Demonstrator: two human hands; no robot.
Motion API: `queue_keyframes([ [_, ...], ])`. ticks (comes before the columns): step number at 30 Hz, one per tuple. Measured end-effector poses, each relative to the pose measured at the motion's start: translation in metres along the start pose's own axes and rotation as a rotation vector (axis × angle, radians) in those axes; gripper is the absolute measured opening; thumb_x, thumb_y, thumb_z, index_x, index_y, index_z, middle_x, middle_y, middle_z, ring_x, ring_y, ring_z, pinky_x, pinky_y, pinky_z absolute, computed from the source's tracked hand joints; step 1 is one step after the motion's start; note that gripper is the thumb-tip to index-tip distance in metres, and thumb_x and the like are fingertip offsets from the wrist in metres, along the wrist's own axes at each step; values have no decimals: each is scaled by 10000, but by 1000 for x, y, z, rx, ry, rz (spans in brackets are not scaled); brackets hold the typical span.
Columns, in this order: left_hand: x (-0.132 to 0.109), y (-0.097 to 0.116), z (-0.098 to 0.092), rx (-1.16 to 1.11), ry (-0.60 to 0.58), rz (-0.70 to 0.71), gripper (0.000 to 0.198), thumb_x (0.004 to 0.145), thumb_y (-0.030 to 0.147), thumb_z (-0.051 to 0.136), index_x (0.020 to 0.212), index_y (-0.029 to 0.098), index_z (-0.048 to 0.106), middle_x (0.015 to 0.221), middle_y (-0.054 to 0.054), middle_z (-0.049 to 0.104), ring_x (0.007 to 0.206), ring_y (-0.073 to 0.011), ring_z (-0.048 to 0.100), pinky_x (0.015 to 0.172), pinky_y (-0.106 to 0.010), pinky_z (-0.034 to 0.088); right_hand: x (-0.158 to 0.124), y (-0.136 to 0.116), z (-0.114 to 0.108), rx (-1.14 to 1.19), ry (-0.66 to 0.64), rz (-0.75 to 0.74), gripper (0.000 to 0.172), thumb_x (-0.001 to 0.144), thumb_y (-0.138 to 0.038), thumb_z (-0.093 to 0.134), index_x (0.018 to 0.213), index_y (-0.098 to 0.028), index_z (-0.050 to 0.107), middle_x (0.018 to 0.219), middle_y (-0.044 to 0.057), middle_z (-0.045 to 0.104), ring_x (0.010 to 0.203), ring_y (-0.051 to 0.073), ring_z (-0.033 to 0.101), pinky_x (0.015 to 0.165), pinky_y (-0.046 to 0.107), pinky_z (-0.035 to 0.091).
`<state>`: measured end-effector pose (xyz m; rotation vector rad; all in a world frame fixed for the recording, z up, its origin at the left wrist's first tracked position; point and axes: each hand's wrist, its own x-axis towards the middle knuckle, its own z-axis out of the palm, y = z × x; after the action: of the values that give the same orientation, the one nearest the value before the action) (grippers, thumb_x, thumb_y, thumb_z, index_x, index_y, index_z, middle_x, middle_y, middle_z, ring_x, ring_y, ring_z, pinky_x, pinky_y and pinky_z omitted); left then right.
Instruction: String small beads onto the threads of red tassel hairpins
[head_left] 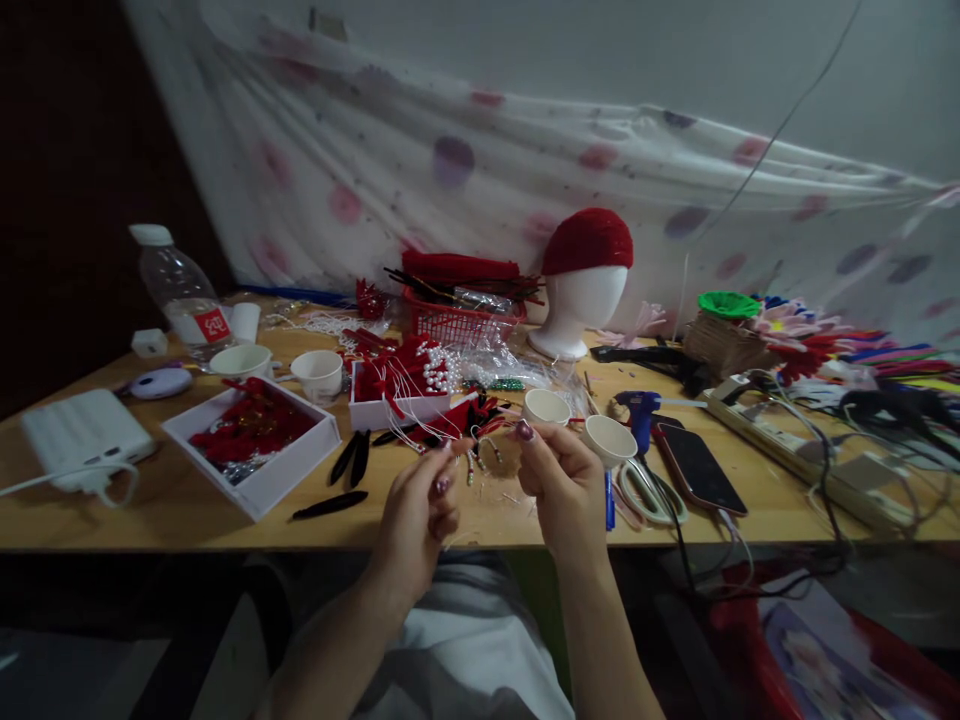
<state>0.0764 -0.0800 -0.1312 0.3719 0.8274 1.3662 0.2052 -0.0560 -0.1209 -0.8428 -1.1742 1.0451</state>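
Note:
Just above the table's front edge, my left hand [420, 515] and my right hand [562, 485] face each other, a short gap between them. Thumb and forefinger are pinched together on each hand. A thin strand, barely visible, seems to run between the fingertips; its kind is too fine to tell. Behind the hands, short beaded strings [471, 468] lie on the wood. A white box [397, 412] with red pieces, pale threads and a cluster of white pearl beads [441, 368] stands beyond my left hand. Two small cups [547, 406] [609, 440] are near my right hand.
An open white box [255, 490] with red pieces, black leaf-like pieces [330, 505] and a power bank [86, 440] lie left. A glue gun [639, 415], scissors [660, 500], phone [703, 465] and power strip [795, 450] lie right. Behind stand a red basket [465, 322] and white mannequin head [581, 305].

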Motion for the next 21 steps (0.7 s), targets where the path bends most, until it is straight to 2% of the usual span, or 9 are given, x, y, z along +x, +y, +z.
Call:
queue_keyframes([
  [3,-11,-13,3,5,-83,-87,428,577,405,883,866,130,729,527,126,266,429,-19,146,374,-143,118,1,0,2,-10,11,-12,329,819,-478,730,771,-157,679,500,-81,352,440,55,224,425,217,164],
  [7,-13,-17,17,-60,-178,-19,432,634,473,865,881,145,732,541,124,212,455,-29,114,385,-143,128,-2,-3,3,-78,-6,-59,289,834,-448,717,779,-165,704,517,-65,381,458,66,279,428,214,199],
  [11,-7,-8,30,-126,-158,41,459,562,446,910,876,149,755,537,125,211,454,-19,105,380,-130,138,-4,-6,3,-121,-39,-86,281,837,-438,706,758,-169,711,517,-60,374,467,73,281,435,215,236],
  [16,-3,-3,34,-140,-133,92,409,533,389,927,821,147,768,515,118,262,447,-14,149,371,-125,177,-5,-3,1,-117,-44,-93,282,838,-442,707,760,-172,715,528,-62,352,474,76,270,441,216,240],
  [21,-2,-2,31,-129,-111,165,346,598,400,900,784,148,754,516,115,255,453,-19,169,380,-122,194,-6,0,0,-110,-56,-84,260,843,-428,710,768,-179,717,531,-62,357,475,76,261,440,217,227],
])
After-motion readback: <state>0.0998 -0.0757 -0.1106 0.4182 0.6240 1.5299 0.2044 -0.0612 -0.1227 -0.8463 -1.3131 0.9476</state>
